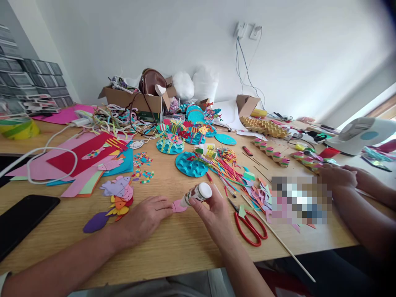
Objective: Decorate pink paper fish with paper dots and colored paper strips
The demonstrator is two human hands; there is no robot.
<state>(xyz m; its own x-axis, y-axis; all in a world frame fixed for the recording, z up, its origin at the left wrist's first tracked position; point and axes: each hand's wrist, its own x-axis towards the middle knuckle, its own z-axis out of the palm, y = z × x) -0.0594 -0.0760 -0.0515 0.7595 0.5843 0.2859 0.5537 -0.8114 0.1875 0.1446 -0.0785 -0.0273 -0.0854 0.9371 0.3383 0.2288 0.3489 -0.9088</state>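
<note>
A white glue bottle (198,193) with a printed label is tilted over a small pink foam fish (178,206), its nozzle end down at the fish. My right hand (213,210) is wrapped round the bottle. My left hand (151,214) lies on the table, fingertips at the left end of the pink fish, pressing it down; whether they pinch it is hard to see. Left of that hand are lilac, orange and yellow foam fish (119,194) and a purple foam oval (96,222). Red-handled scissors (250,226) rest to the right of my right hand.
A black phone (26,220) lies at the left. Blue egg-carton pieces (192,164), paper strips (213,175) and a long wooden stick (284,243) spread across the table. At the right, another person's hands (340,177) work near painted carton strips (270,152).
</note>
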